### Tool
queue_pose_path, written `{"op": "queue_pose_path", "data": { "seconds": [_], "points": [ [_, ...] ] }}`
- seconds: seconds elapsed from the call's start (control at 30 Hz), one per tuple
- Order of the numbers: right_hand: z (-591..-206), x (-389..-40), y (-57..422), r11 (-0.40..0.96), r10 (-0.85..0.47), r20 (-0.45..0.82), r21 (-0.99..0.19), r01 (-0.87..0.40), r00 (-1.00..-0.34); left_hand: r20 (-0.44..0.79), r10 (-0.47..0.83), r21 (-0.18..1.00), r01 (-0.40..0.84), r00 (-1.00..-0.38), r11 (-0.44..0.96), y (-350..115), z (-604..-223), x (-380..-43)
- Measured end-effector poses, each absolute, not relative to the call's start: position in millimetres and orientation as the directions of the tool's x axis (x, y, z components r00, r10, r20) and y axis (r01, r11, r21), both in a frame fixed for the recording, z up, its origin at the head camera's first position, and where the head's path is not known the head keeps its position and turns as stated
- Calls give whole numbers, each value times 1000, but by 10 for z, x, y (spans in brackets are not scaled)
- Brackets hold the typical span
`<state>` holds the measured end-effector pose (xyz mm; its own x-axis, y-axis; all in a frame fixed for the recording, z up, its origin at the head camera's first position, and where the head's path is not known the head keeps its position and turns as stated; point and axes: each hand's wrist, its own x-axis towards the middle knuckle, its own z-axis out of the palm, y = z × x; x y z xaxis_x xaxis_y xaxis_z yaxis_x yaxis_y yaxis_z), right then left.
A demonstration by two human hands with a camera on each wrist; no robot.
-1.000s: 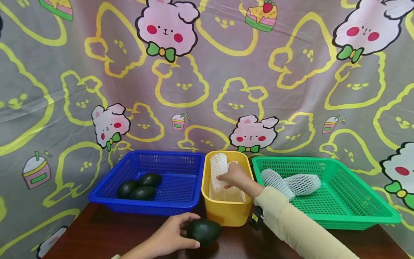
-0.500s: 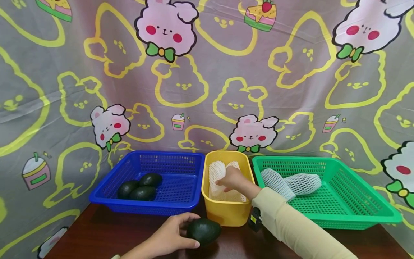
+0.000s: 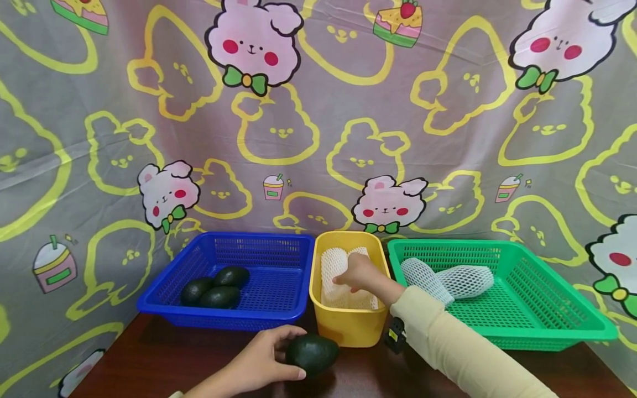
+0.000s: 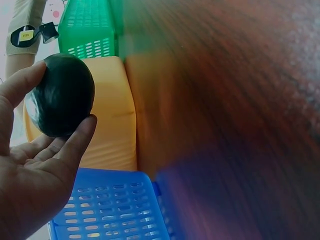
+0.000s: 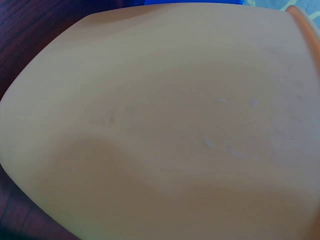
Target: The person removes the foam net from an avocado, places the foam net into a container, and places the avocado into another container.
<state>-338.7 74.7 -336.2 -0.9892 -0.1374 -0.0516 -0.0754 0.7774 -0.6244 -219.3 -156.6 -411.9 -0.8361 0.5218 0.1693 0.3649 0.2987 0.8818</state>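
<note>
My left hand [image 3: 266, 356] holds a dark green avocado [image 3: 312, 355] between thumb and fingers, in front of the yellow bin [image 3: 350, 329]. In the left wrist view, the same avocado [image 4: 65, 95] lies between the thumb above and the fingers below. My right hand [image 3: 362, 273] reaches down inside the yellow bin, thumb and fingers at the white foam net sleeves [image 3: 333, 265] there. Whether it pinches one I cannot tell. The right wrist view shows mostly the bin's outer wall [image 5: 165, 110]; the hand is hidden.
A blue basket [image 3: 278, 282] on the left has 3 avocados [image 3: 219, 297] in it. On the right, a green basket [image 3: 527, 315] holds two objects in white foam nets [image 3: 465, 281]. All stand on a dark wooden table [image 3: 129, 359] before a patterned cloth [image 3: 298, 110].
The left foam net sleeve in the yellow bin stood higher a second ago and has sunk lower. My right hand has barely shifted; the left still holds the avocado in place.
</note>
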Motion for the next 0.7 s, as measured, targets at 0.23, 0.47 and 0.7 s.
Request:
{"op": "queue_pose_path", "data": {
  "seconds": [0.23,0.47,0.7],
  "points": [
    [-3278,-3336,808,800,-167,-52,-591,-105,-985,167,517,881,362,-839,304,-1587,-4090,-2178],
    [-3217,-3274,861,801,-172,-45,-588,-113,-984,174,503,875,367,-847,316,-1615,-4039,-2160],
    [-3155,-3137,903,755,-220,42,-625,-198,-974,199,488,864,387,-850,321,-1668,-3979,-2120]
  ]
}}
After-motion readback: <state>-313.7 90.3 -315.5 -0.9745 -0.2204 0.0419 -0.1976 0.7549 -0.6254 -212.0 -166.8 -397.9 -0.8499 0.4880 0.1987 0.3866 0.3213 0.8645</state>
